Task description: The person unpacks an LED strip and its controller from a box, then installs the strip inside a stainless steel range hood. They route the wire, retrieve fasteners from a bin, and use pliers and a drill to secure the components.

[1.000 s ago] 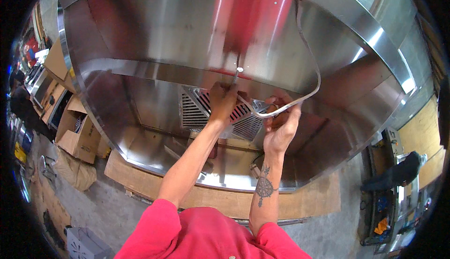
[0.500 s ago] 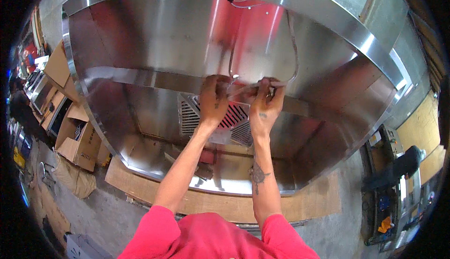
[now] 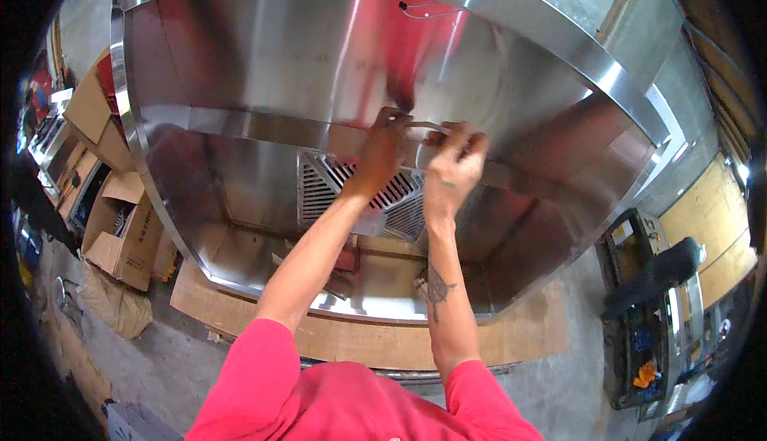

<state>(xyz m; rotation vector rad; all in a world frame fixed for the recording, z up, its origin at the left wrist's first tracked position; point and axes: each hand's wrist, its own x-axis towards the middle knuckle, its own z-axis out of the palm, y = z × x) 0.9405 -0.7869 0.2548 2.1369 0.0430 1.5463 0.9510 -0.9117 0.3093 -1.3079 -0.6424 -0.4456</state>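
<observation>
Both my arms reach over a large stainless steel hood-like shell [image 3: 280, 49]. My left hand [image 3: 380, 153] is closed, its fingertips pinched on one end of a short visible length of thin, pale cable [image 3: 426, 125]. At the other end, my right hand [image 3: 454, 171] pinches the same cable between thumb and fingers. The hands are a little apart, above a flat steel strip [image 3: 288, 128] that crosses the shell. Below them lies a slotted metal vent panel [image 3: 314, 193], partly covered by my left hand and wrist. Thin wires [image 3: 431, 14] come out of a small dark hole in the far wall.
Cardboard [image 3: 383, 337] lies under the shell's near edge. On the left are an open cardboard box [image 3: 128, 237] and a crumpled brown sack [image 3: 118, 309]. A dark shelf or cart [image 3: 631, 353] with an orange item stands at the right. Loose pieces [image 3: 339, 281] rest inside the shell.
My left hand has moved right and slightly up, closer to my right hand. The cable loop seen beside my right hand earlier no longer shows clearly. The view has shifted slightly.
</observation>
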